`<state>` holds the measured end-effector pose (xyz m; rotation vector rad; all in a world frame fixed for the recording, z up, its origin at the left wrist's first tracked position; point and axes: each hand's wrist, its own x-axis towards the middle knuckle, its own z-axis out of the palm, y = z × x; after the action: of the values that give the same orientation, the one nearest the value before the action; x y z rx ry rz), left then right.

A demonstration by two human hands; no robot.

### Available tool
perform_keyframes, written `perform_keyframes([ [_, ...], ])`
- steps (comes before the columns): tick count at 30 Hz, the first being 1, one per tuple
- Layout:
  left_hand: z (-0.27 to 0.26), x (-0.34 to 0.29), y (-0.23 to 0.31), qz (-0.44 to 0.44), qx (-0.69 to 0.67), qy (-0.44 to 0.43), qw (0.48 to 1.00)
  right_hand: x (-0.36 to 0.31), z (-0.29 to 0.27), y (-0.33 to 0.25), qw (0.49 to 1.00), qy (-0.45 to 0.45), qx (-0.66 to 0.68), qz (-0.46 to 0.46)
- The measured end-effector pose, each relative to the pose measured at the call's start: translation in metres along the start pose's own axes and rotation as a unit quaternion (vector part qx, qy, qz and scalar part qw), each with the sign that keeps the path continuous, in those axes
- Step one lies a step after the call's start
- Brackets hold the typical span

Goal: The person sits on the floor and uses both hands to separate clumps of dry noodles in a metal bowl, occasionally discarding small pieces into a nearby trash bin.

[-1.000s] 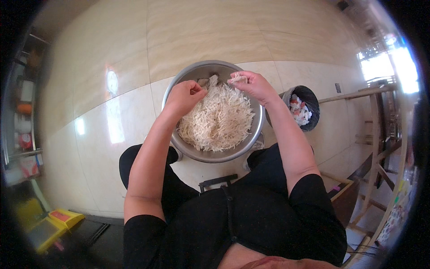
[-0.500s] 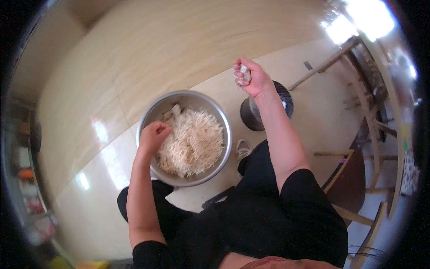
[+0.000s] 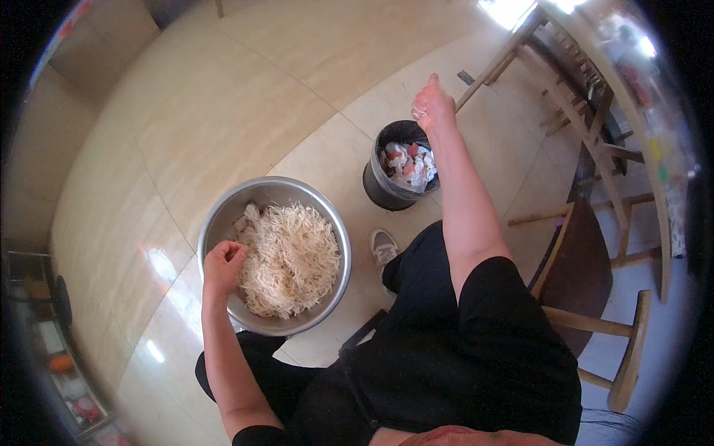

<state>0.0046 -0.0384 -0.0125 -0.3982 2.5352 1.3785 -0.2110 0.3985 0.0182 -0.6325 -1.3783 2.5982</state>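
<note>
A large steel bowl (image 3: 343, 253) stands before me, holding a heap of thin pale strands (image 3: 290, 260) that look like bean sprouts. At the heap's left edge, inside the rim, my left hand (image 3: 224, 266) has its fingers curled and pinched together; what they hold, if anything, cannot be made out. My right hand (image 3: 433, 105) is stretched out far to the right, closed with the thumb sticking up, and whitish strands show at its fingers. Just below and left of that hand is a dark bin (image 3: 383, 189), lined with a bag. Crumpled white and reddish scraps (image 3: 409, 165) lie inside it.
Wooden chairs (image 3: 628, 349) and a table edge (image 3: 632, 97) crowd the right side. My shoe (image 3: 384, 247) rests on the tiled floor (image 3: 245, 97) between bowl and bin. A low shelf (image 3: 56, 349) with small goods runs along the left edge.
My right hand has swung outward, its wrist turned so the thumb points up; the white stuff in its fist shows less. The bin's inside has come into view. My left hand stays at the heap.
</note>
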Motion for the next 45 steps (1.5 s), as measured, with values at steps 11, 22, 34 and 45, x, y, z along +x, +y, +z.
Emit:
perform_keyframes([
  [11, 0.003, 0.007, -0.004, 0.006, 0.030, -0.019, 0.999, 0.027, -0.023, 0.016, 0.999, 0.034, 0.002, -0.041],
  [22, 0.006, 0.001, 0.013, 0.018, 0.001, 0.042, 0.999, 0.001, 0.011, 0.056, 0.985, -0.002, 0.046, 0.167],
  [34, 0.023, -0.011, 0.035, 0.078, -0.225, 0.088, 0.967, -0.199, 0.130, 0.158, 0.854, -0.420, -0.196, 0.238],
  [45, 0.003, -0.024, 0.017, 0.061, -0.319, 0.060, 0.944, -0.228, 0.142, 0.159, 0.827, -0.459, -0.296, 0.135],
])
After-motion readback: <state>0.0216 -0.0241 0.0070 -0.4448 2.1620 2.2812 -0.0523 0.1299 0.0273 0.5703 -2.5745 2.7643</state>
